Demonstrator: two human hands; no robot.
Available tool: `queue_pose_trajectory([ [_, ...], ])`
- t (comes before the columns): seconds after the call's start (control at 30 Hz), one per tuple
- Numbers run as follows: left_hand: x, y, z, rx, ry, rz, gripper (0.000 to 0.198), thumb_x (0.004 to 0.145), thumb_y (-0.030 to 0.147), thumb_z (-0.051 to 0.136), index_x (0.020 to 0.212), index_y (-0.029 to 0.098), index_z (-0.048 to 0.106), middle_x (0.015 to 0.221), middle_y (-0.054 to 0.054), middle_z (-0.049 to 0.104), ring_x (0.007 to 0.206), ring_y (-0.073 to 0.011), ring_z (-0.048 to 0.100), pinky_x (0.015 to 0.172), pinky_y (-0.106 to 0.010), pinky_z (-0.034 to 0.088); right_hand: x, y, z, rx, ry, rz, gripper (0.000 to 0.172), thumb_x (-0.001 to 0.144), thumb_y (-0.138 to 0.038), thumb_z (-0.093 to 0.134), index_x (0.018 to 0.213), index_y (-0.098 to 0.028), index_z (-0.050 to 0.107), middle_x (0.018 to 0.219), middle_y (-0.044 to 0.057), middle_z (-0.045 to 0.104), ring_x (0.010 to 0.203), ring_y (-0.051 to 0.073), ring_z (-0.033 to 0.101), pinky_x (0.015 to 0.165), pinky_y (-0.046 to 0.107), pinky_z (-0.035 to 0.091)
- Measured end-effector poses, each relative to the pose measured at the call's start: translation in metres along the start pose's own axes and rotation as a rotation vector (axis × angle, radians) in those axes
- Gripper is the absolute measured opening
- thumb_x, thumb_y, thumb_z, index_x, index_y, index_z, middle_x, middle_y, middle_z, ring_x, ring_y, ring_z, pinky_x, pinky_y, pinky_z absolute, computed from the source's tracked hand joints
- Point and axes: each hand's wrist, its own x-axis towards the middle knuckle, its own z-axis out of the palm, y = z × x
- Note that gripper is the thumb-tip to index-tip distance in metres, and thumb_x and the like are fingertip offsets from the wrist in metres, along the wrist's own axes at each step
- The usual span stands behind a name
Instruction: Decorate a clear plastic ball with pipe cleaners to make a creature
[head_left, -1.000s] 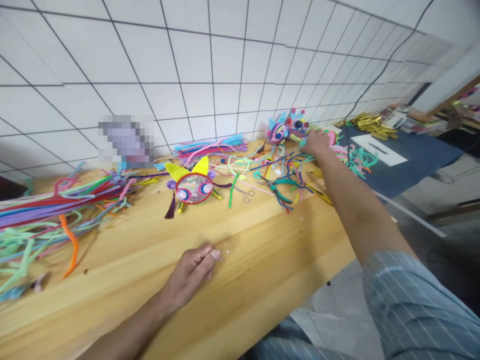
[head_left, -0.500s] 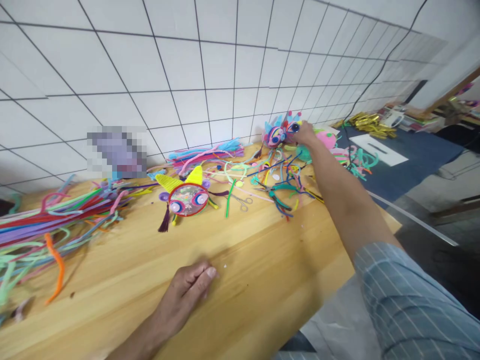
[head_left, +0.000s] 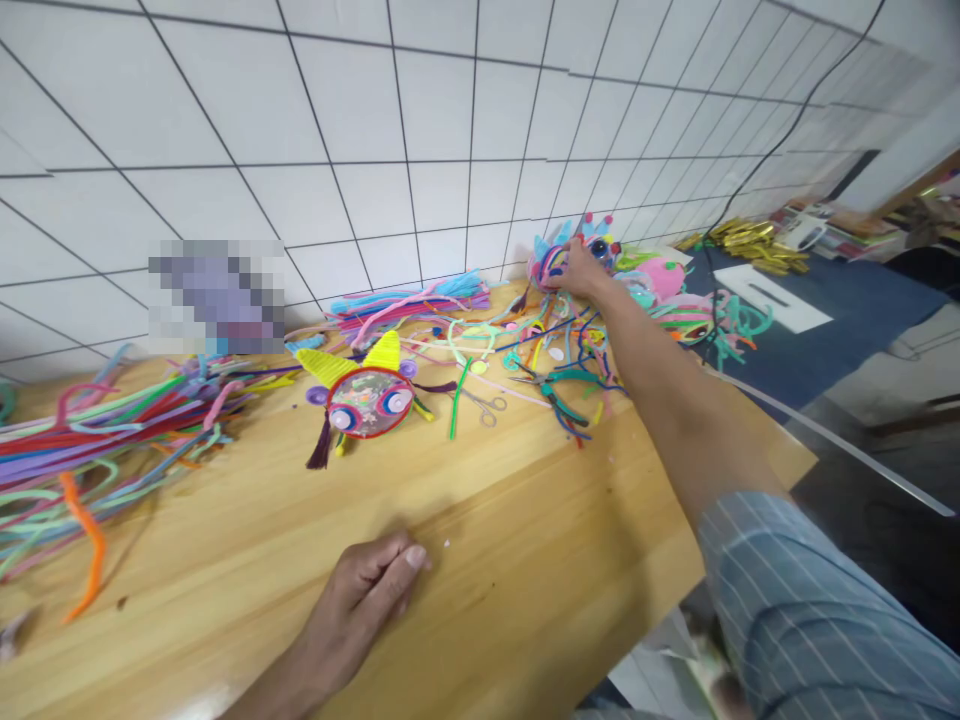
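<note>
My left hand (head_left: pixel 367 600) rests on the wooden table (head_left: pixel 480 520) with its fingers curled in, the thumb lying over them, nothing in it. Far across by the wall, my right hand (head_left: pixel 581 272) has its fingers closed on a blue-and-pink pipe-cleaner figure (head_left: pixel 553 262) with a striped eye. Its fingertips are partly hidden. A second figure (head_left: pixel 602 248) with a black eye and red pompoms stands just right of it. Nearer me lies a yellow-horned figure (head_left: pixel 371 402) with a red rim, two round eyes and dark tassels.
Small scissors (head_left: pixel 486 405), a green pipe cleaner (head_left: pixel 460 398) and teal-handled pliers (head_left: pixel 562 385) lie mid-table. Pipe-cleaner bundles (head_left: pixel 97 430) spread at left, another bundle (head_left: pixel 412 305) by the wall. Gold strips (head_left: pixel 757 245) and a white card (head_left: pixel 772 298) are on the dark cloth (head_left: pixel 847 330).
My right hand has shifted left from the black-eyed figure to the blue-and-pink one. My left hand stays on the table, and the view has turned slightly.
</note>
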Motion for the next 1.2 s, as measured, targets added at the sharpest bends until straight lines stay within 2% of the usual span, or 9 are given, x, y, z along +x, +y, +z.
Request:
queue_pose_trajectory([
  [0.1,0.000,-0.002,0.001,0.005,-0.009,0.006,0.080,0.106,0.090,0.049,0.067,0.021,0.058,0.061,0.001,0.050,0.058,-0.0143,0.049,0.060,-0.026,0.040,-0.007,-0.016,0.011,-0.006,0.040,0.051,0.081,0.086,-0.033,0.088,0.156,-0.012,0.053,0.148,0.024,0.067,0.133,0.037,0.065,0.121,0.056,0.056],
  [0.27,-0.001,-0.010,0.002,0.013,0.038,-0.001,0.078,0.106,0.087,0.052,0.065,0.021,0.057,0.061,0.001,0.049,0.058,-0.0141,0.049,0.059,-0.026,0.040,-0.012,-0.032,0.019,-0.023,0.110,0.056,0.074,0.086,-0.034,0.083,0.152,-0.016,0.055,0.153,0.023,0.064,0.146,0.041,0.060,0.126,0.059,0.053],
  [0.47,-0.001,-0.004,-0.001,0.032,-0.004,-0.045,0.082,0.102,0.095,0.049,0.065,0.022,0.056,0.061,0.000,0.050,0.059,-0.0151,0.049,0.058,-0.027,0.043,-0.017,-0.035,0.023,-0.036,0.099,0.050,0.079,0.088,-0.042,0.083,0.157,-0.016,0.055,0.162,0.026,0.060,0.147,0.045,0.061,0.126,0.063,0.052],
  [0.63,-0.001,0.000,-0.001,0.036,0.002,-0.026,0.081,0.104,0.092,0.049,0.064,0.022,0.056,0.060,-0.001,0.053,0.058,-0.0162,0.052,0.059,-0.028,0.045,-0.003,-0.019,0.000,0.023,0.186,0.185,0.069,0.106,-0.055,0.061,0.160,-0.011,0.057,0.153,0.028,0.067,0.147,0.043,0.064,0.127,0.060,0.050],
  [0.77,-0.002,-0.008,0.000,0.032,0.004,-0.012,0.078,0.107,0.087,0.050,0.064,0.022,0.057,0.061,-0.001,0.054,0.058,-0.0163,0.053,0.060,-0.028,0.044,0.018,0.016,-0.029,-0.076,0.243,0.347,0.073,0.111,-0.055,0.058,0.164,-0.005,0.054,0.161,0.035,0.059,0.155,0.046,0.057,0.130,0.065,0.042],
  [0.9,-0.005,-0.028,0.003,-0.001,0.045,0.002,0.073,0.110,0.079,0.054,0.067,0.021,0.062,0.061,0.000,0.054,0.059,-0.0150,0.052,0.060,-0.026,0.042,0.031,0.042,-0.039,-0.101,0.118,0.396,0.074,0.109,-0.049,0.067,0.166,-0.003,0.052,0.160,0.038,0.059,0.154,0.046,0.058,0.126,0.063,0.045],
  [0.97,-0.007,-0.036,0.005,-0.015,0.065,0.007,0.071,0.112,0.075,0.054,0.069,0.021,0.064,0.062,0.000,0.054,0.059,-0.0143,0.051,0.060,-0.025,0.041,0.033,0.045,-0.037,-0.072,0.068,0.421,0.076,0.102,-0.042,0.078,0.164,-0.006,0.053,0.156,0.034,0.065,0.147,0.044,0.063,0.121,0.059,0.050],
  [1.07,-0.008,-0.038,0.006,-0.024,0.069,0.014,0.070,0.113,0.074,0.054,0.069,0.020,0.065,0.062,0.001,0.055,0.059,-0.0133,0.051,0.060,-0.024,0.041,0.031,0.040,-0.034,-0.025,0.060,0.444,0.077,0.094,-0.028,0.085,0.161,-0.007,0.053,0.150,0.030,0.069,0.135,0.039,0.069,0.114,0.052,0.056],
  [1.2,-0.006,-0.027,0.005,-0.016,0.072,0.021,0.073,0.112,0.077,0.055,0.067,0.020,0.063,0.060,0.001,0.054,0.058,-0.0127,0.052,0.059,-0.023,0.042,0.024,0.027,-0.035,-0.010,0.088,0.385,0.051,0.103,-0.015,0.070,0.149,0.004,0.055,0.148,0.036,0.066,0.131,0.030,0.067,0.113,0.046,0.051],
])
